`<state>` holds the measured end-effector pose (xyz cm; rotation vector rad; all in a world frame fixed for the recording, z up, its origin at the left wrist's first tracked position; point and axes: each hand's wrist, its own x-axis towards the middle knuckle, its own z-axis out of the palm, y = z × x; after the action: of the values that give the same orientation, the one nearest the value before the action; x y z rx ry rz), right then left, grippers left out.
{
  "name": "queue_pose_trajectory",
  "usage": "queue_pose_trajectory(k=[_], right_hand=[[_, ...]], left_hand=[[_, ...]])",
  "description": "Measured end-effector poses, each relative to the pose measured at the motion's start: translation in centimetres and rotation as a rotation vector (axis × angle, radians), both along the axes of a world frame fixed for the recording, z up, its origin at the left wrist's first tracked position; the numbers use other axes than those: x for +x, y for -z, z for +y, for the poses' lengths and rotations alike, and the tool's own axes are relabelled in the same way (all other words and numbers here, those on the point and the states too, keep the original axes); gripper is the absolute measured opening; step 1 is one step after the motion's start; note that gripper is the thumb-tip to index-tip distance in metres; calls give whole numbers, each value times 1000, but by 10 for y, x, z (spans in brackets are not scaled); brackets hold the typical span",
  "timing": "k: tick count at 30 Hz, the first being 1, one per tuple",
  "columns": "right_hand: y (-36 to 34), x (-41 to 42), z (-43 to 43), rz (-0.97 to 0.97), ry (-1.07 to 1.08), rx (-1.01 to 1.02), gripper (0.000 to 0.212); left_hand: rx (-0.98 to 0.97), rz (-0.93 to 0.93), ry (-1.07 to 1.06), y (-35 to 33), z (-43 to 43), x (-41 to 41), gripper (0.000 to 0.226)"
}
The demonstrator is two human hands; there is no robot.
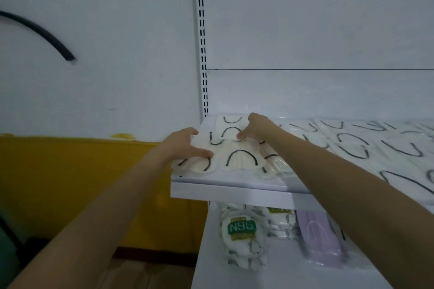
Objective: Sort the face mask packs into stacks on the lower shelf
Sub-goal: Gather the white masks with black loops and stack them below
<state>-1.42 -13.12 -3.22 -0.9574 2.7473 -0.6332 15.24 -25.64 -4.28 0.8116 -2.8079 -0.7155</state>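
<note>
Both bare arms reached up to the left end of the upper shelf (234, 189), where the cream mask packs (242, 159) with black ear loops lay flat and overlapping; more of the same kind covered that shelf out to its right end.

The left hand (185, 145) sat at the shelf's left front corner, its fingers spread and curved into a claw; the thumb tip rested on the leftmost pack (199, 166), which jutted a little past the shelf's left edge; whether the hand actually gripped that pack I could not tell, the frame being soft there. The right hand (256, 126) was farther back on the shelf, knuckles up and fingers curled down; thumb and fingertips met on the near edge of the rear pack (229, 132), pinching it. The front pack with the plain black arch lay between the two hands, touched by neither.

Under the upper shelf, the lower shelf (270, 272) held the N95 pack (242, 227) with its green label below the shelf's left part; white printed packs (279, 223) lay just right of it, and a purple pack (317, 239) farther right, partly behind the right forearm.

A slotted upright (202, 54) rose from the upper shelf's back left corner; left of the shelf ran a yellow wall band (70, 183).
</note>
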Motion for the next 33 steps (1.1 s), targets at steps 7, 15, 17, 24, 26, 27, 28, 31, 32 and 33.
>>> queue_pose_trajectory(k=[7, 15, 17, 24, 26, 27, 28, 31, 32, 33], right_hand=[[2, -20, 20, -126, -17, -372, 62], [1, -27, 69, -177, -110, -643, 48], [2, -25, 79, -176, -101, -755, 48], [-6, -7, 90, -330, -50, -1102, 49], [-3, 2, 90, -308, -60, -1106, 50], [-2, 5, 90, -285, -66, -1105, 51], [-1, 8, 92, -266, -73, -1107, 51], [-1, 14, 98, -233, -103, -1106, 50], [-1, 16, 101, -225, -111, -1107, 50], [-1, 17, 104, -216, -117, -1108, 50]], left_hand=[[211, 143, -2, -5, -12, 10, 59], [290, 191, 51, -17, -10, 4, 34], [287, 293, 26, -15, -4, -1, 36], [344, 816, -20, -23, 29, -32, 41], [360, 938, -6, -23, 39, -39, 41], [380, 984, -1, -22, 44, -42, 40], [402, 1017, 9, -22, 49, -42, 38], [452, 1074, 26, -21, 54, -45, 35], [469, 1085, 29, -22, 55, -44, 34], [490, 1100, 29, -22, 55, -44, 34]])
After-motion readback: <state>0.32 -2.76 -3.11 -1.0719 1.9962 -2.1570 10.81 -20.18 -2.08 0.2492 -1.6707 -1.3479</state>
